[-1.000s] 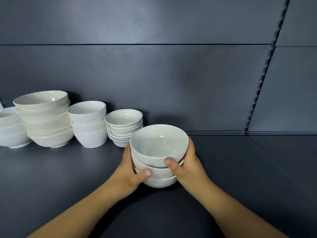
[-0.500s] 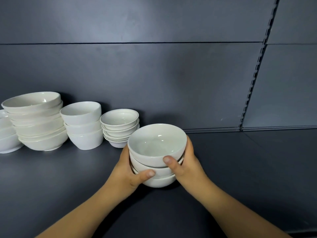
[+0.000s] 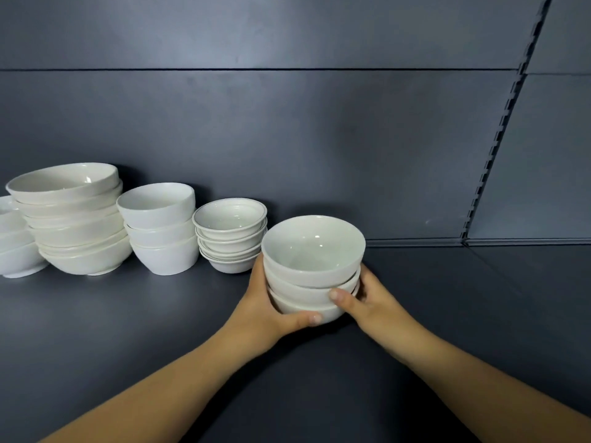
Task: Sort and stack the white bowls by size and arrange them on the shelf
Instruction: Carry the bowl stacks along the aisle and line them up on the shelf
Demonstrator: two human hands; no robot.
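**A:** where's the stack of three round white ceramic bowls [image 3: 311,266] at?

**B:** right end of the row, over the dark grey matte shelf [image 3: 128,330], just beside the stack of small line-rimmed white bowls [image 3: 230,235]. left hand [image 3: 265,308] and right hand [image 3: 371,298] each have a grip curled round its sides, thumbs in front. can't tell if its base touches the shelf

**A:** and further left?

**B:** stack of deep white bowls [image 3: 160,228], then stack of wide white bowls [image 3: 73,219]

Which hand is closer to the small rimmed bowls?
Left. The left hand grips the held stack right beside the rimmed bowls; the right hand grips its far side.
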